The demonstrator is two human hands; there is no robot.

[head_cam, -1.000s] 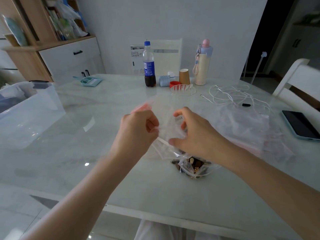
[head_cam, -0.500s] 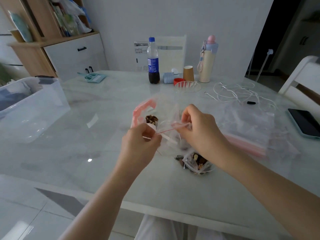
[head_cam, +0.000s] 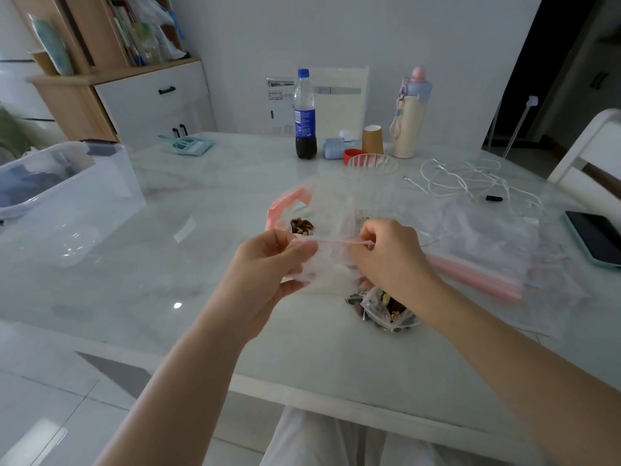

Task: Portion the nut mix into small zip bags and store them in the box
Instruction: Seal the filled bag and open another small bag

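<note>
Pinching the small zip bag [head_cam: 331,260] at both ends of its pink seal strip: left hand [head_cam: 268,264] clamps the 9 o'clock end, right hand [head_cam: 389,257] the 3 o'clock end, thumbs and fingers closed on the plastic. Bag is held just above the table [head_cam: 208,284], strip pulled taut between the hands, likely so the mouth can be worked open or pressed closed; which one cannot be told. Bag itself is clear, thin, crinkled; contents not discernible.

At 5 o'clock of the bag, a filled portion bag [head_cam: 386,309] of mixed nuts lies on the table. At 11 o'clock, the large nut mix bag [head_cam: 295,213], pink-rimmed mouth open, nuts visible. At 3 o'clock, a stack of spare zip bags [head_cam: 484,243]. Clear storage box [head_cam: 67,196] sits well apart at 9 o'clock, within left reach for stowing.
</note>
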